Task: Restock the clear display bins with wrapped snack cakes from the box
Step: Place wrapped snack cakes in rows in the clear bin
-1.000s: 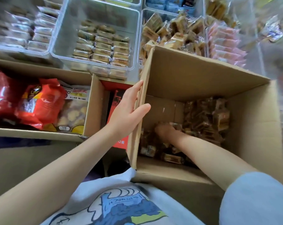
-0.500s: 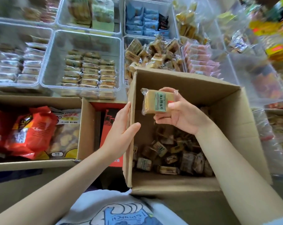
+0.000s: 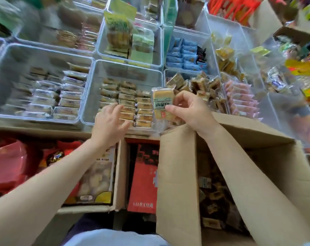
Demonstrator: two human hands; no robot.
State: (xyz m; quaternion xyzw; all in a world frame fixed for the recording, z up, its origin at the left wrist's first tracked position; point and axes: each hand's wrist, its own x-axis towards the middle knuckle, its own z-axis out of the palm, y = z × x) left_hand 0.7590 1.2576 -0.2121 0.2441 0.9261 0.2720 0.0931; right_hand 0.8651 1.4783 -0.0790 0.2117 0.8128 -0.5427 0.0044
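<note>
My left hand [image 3: 110, 125] has left the box [image 3: 177, 174] edge and now hovers spread over the clear bin [image 3: 90, 96]. My right hand [image 3: 189, 110] has carried the wrapped cake [image 3: 162, 103] past the box rim and pinches it upright, just right of the bin's stacked rows, with open room behind them.

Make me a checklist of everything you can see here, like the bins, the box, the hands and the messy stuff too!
Surface: clear display bins side by side, holding wrapped snacks.
Job's things: cardboard box open, snack cakes inside; one wrapped snack cake held above the bins.
Clutter: red packets in a second carton; red carton beside the box.
Hands: right hand pinches the cake; left hand reaches over a bin, fingers spread.
Cables: nothing seen.
Surroundings: more bagged snacks at right, blurred.
</note>
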